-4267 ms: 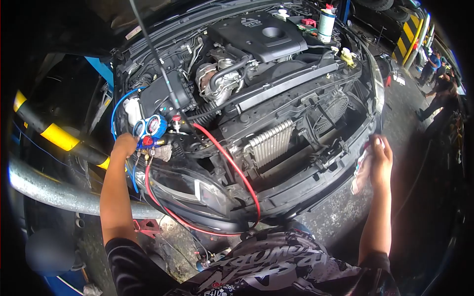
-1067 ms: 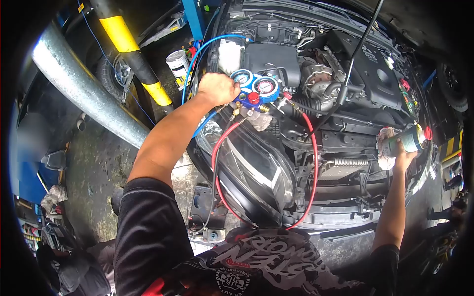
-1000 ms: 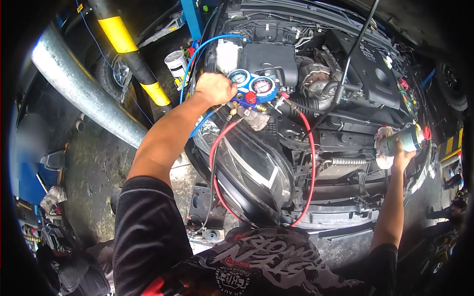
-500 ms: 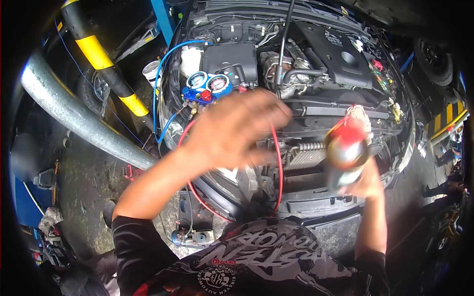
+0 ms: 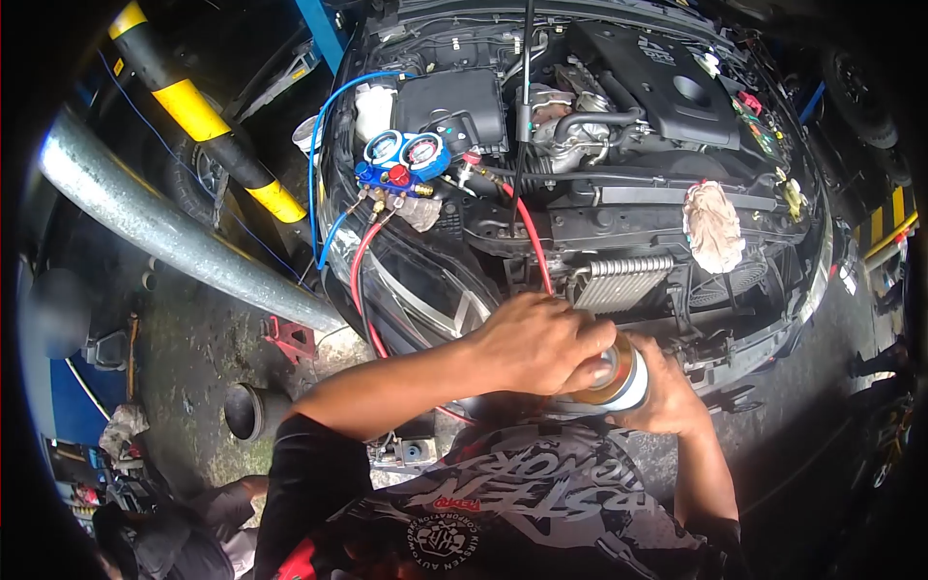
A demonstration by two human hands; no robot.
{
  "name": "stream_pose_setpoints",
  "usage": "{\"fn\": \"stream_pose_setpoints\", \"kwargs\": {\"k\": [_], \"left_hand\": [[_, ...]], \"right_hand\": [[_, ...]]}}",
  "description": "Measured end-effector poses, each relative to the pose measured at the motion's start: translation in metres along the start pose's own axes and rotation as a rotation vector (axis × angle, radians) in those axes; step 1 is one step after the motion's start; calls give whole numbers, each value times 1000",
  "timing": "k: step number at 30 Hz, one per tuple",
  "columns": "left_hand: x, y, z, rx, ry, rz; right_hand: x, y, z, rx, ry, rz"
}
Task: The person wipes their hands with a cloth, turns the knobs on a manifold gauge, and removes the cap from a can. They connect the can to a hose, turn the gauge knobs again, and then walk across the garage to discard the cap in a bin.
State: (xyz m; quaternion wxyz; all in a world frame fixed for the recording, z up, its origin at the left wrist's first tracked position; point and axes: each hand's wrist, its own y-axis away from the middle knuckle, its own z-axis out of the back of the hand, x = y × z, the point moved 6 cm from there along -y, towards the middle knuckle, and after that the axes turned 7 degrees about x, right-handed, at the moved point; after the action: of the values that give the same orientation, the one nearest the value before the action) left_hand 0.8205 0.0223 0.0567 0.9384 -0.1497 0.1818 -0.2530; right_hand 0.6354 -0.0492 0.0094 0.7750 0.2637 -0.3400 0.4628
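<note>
My right hand [image 5: 667, 391] is wrapped round a spray can [image 5: 633, 385] with a white body and a brownish-gold end, held low in front of the car's open front. My left hand [image 5: 556, 348] is curled over the can's top end, its fingers closed against it. The red cap seen earlier is not visible now; my left fingers cover that end. Just beyond the hands is the finned cooler [image 5: 623, 285]. A crumpled pale rag [image 5: 713, 227] lies on the front panel to the right.
A blue manifold gauge set [image 5: 401, 164] with a red hose [image 5: 527, 227] and a blue hose [image 5: 314, 164] sits at the left of the engine bay. A prop rod [image 5: 525, 106] stands upright. Left are a metal post [image 5: 184, 232], red stand [image 5: 290, 340] and another person [image 5: 184, 527].
My left hand has come down from near the gauges and closed on the can's top. My right hand has brought the can down and left, uncovering the rag. The view has shifted slightly.
</note>
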Motion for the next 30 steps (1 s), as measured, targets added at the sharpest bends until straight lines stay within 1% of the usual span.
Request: {"fn": "stream_pose_setpoints", "kwargs": {"k": [1, 2, 3, 4, 5, 6, 8, 9, 12, 13, 14, 16, 19, 22, 23, 26, 27, 29, 30], "left_hand": [[5, -2, -6, 24, 22, 89], [11, -3, -12, 46, 43, 177], [20, -4, -18, 16, 70, 262], [29, -3, -24, 110, 80, 380], [36, -1, -32, 65, 161, 437], [42, -2, -33, 18, 238, 491], [58, 0, -43, 215, 338, 584], [58, -1, -33, 375, 273, 631], [30, -1, 12, -128, 90, -1], [34, -1, 6, 30, 25, -145], [33, 2, 7, 37, -31, -273], [32, 3, 21, 64, -27, -352], [25, -1, 38, 55, -68, -336], [56, -9, 26, 202, -94, 355], [71, -5, 16, 219, -25, 444], [73, -2, 21, 374, 28, 426], [59, -3, 38, 195, 104, 291], [43, -9, 50, 24, -7, -184], [45, -7, 48, 32, -18, -195]], "right_hand": [[-4, 2, -5, -32, -52, -14], [-4, 1, -6, -140, 66, 12], [-4, 0, -9, -248, 186, 37], [-4, 0, -11, -356, 306, 60], [-7, -1, -12, -409, 407, 89], [-8, -4, -10, -426, 433, 69], [-9, -6, -10, -451, 476, 17], [-10, -10, -7, -401, 417, -4], [-13, -16, 1, -215, -177, 18], [-9, -21, 0, -110, -231, 84], [-3, -18, 1, 3, -123, 36], [-10, -25, -15, 76, -309, 82], [6, -30, -21, 41, -309, 136], [15, -40, -16, -321, 274, 40], [18, -38, -15, -440, 468, 3], [6, -41, -13, -323, 299, 9], [2, -40, -11, -234, -2, -13], [-3, -38, -14, -105, -443, 61], [-3, -37, -15, -36, -663, 98]]}}
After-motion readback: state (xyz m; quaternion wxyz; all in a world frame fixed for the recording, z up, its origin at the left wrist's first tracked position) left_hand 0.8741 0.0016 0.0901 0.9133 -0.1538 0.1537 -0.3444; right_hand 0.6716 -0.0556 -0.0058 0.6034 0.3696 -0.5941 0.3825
